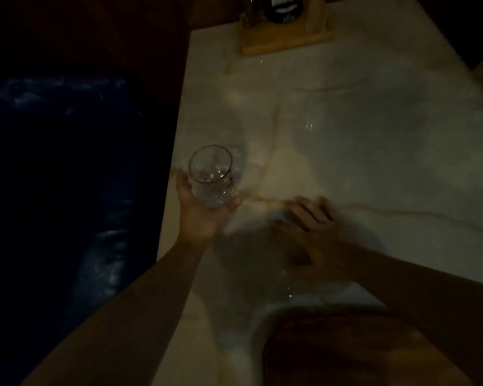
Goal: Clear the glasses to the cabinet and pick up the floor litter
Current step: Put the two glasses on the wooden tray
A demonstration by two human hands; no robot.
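Hands first: the left hand (200,210) cups a clear tumbler (211,176) upright at the left edge of the table (374,135); the right hand (310,218), blurred, lies fingers loosely spread and seemingly empty to its right. A wooden caddy (285,32) stands far off.

The scene is dim. The left hand (198,213) holds a clear glass (211,176) from below, near the left edge of a pale marble tabletop (374,151), its fingers (232,203) wrapped around the lower part and the rim tilted toward the camera. The right hand (313,232) is blurred just right of it, low over the tabletop; whether it grips anything cannot be told. At the far edge stands a wooden holder (285,37) with dark items in it. A dark blue glossy seat (67,176) lies left of the tabletop.
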